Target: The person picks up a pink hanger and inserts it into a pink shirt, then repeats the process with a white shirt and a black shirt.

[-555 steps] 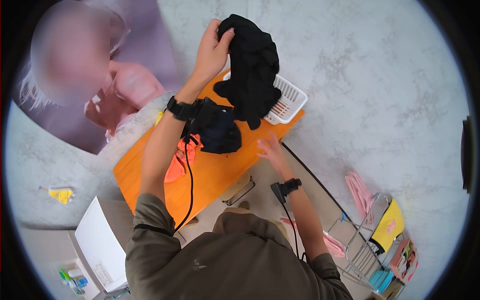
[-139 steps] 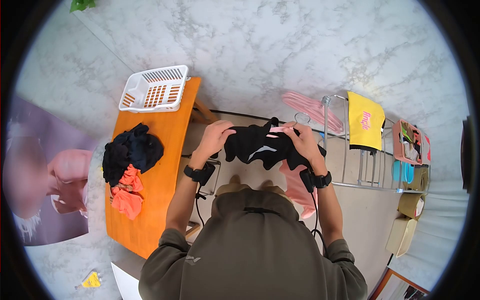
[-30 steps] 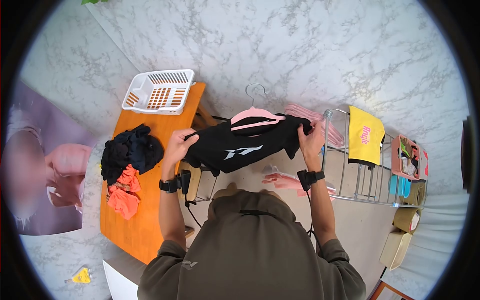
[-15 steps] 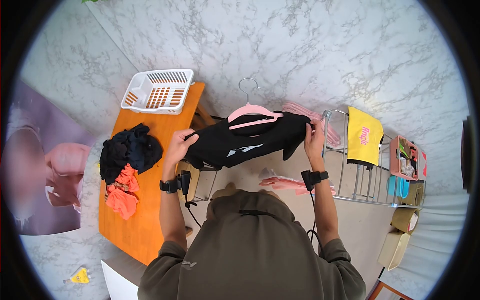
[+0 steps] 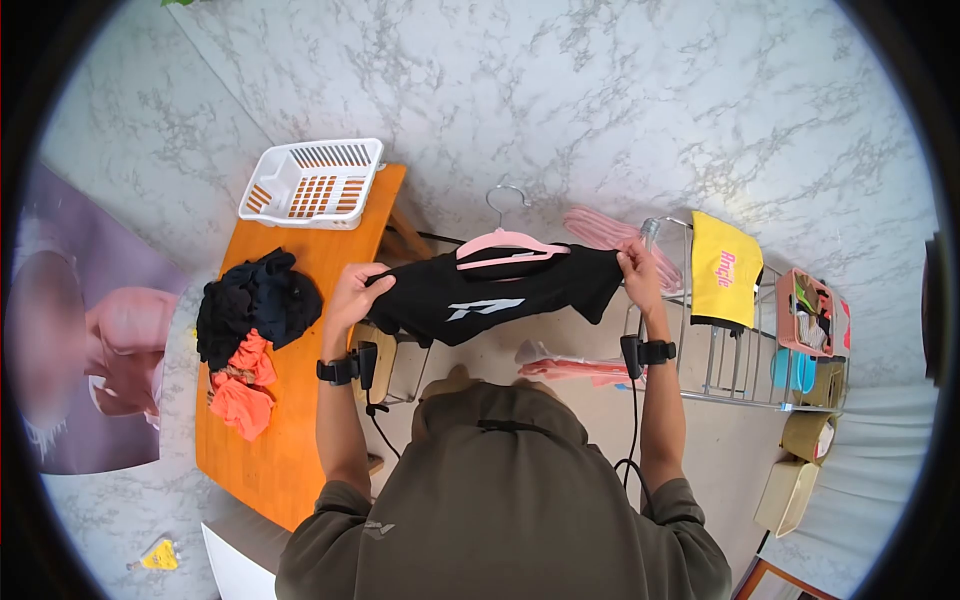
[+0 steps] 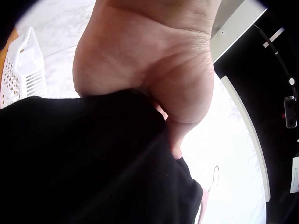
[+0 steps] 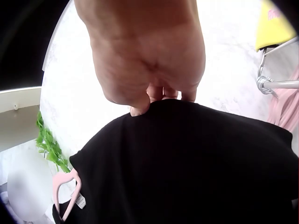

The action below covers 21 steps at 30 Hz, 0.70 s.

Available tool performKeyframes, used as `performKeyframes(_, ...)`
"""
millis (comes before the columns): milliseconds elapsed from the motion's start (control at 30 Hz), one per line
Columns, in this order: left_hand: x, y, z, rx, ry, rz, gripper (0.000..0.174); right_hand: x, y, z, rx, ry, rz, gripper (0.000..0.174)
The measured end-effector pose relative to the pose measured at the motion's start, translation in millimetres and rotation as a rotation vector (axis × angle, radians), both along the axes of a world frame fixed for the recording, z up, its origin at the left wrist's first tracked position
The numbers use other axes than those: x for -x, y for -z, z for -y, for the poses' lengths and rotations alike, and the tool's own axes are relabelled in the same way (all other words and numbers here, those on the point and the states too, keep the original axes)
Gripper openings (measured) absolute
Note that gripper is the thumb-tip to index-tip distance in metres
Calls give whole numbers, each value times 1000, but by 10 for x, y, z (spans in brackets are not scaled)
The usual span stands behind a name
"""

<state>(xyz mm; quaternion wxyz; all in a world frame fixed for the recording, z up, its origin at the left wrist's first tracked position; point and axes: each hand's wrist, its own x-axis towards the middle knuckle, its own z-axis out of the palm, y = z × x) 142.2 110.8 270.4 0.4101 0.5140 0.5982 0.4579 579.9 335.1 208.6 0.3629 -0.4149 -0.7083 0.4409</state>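
Fingers (image 7: 163, 92) of right hand (image 5: 637, 265) and left hand (image 5: 352, 290) pinch opposite ends of black shirt (image 5: 490, 295). Shirt's on pink hanger (image 5: 510, 243), mid-air between orange table (image 5: 270, 460) left and drying rack (image 5: 712, 360) right.

The head camera looks steeply down from above onto the tabletop (image 5: 300, 400). Wrist cameras sit tight under the left hand (image 6: 154, 60) and right hand (image 7: 145, 56); all three share the black shirt (image 5: 490, 290).

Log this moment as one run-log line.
left hand: grips black shirt | right hand: grips its other end | pink hanger: in shirt's neck, held in air
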Motion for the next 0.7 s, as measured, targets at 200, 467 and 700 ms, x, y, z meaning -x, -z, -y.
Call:
performKeyframes(200, -88, -57, -101, 32, 57, -28, 13, 476, -580, 408, -198, -66, 126, 15)
performKeyframes(467, -99, 80, -200, 10, -9, -82, 13, 734, -609, 600, -297, -195, 357, 23)
performKeyframes(700, -220, 225, -207, -281, -281, 53, 19, 629, -825, 521, -290, -111, 336, 20)
